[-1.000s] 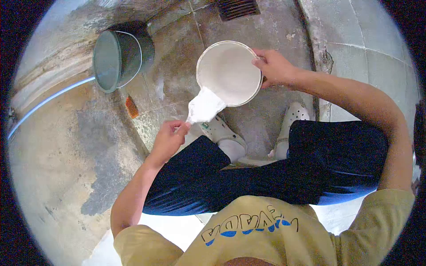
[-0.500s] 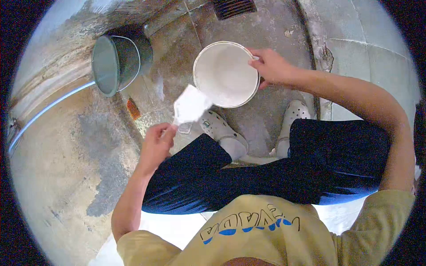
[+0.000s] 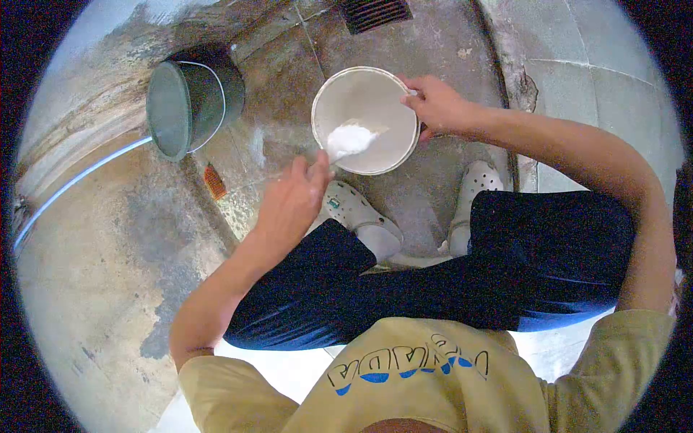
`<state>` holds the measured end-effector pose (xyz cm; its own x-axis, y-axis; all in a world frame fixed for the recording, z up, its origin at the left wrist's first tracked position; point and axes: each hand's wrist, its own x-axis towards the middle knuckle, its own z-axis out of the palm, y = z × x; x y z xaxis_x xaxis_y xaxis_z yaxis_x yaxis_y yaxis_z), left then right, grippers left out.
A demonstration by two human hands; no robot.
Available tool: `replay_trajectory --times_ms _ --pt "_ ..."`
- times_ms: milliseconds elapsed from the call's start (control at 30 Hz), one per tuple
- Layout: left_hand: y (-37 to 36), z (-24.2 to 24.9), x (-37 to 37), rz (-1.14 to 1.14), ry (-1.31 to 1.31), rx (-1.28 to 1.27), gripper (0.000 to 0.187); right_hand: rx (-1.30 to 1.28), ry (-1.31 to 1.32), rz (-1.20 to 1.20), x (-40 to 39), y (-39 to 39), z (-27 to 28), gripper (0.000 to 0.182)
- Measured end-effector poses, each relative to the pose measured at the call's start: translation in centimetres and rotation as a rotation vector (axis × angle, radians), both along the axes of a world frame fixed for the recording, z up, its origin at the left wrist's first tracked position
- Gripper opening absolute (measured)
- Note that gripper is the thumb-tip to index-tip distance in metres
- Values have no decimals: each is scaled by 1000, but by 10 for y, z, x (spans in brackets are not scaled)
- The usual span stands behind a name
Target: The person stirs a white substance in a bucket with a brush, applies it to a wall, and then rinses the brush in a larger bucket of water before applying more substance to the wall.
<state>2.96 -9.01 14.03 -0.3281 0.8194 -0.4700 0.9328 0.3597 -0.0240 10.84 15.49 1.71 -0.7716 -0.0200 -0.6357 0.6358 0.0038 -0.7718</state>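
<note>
A round white bucket is tilted so that its open mouth faces the camera. At its right rim my right hand is closed, gripping the edge. My left hand is closed on the handle of a white brush, whose head is inside the bucket, over its lower left wall. Motion blurs the brush head, and my fingers hide most of the handle.
A dark green bucket with a wire handle lies tilted at the upper left, a light blue hose beside it. An orange brush is on the floor. A drain grate sits at the top. Two white clogs are below the bucket.
My left hand has moved up and to the right, bringing the white brush from outside the rim into the bucket. My right hand keeps its hold on the rim.
</note>
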Motion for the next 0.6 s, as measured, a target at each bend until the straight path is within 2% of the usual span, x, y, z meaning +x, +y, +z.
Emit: replay_trajectory --times_ms 167,233,300,367,433,600 --pt "-33 -12 14 -85 16 -32 49 -48 30 -20 2 -2 9 44" --pt "-38 -9 19 -124 26 -59 55 -21 74 -129 4 -6 3 36" --pt "-39 -2 21 -111 -22 -92 61 -27 78 -147 4 -8 1 36" --pt "-42 5 23 -100 -27 -128 61 -35 89 -161 3 -6 1 36" --pt "-45 11 22 -90 -30 -169 60 -78 2 -41 1 -1 3 43" --pt "-44 18 21 -90 -59 -177 58 -88 -4 -33 1 -2 5 43"
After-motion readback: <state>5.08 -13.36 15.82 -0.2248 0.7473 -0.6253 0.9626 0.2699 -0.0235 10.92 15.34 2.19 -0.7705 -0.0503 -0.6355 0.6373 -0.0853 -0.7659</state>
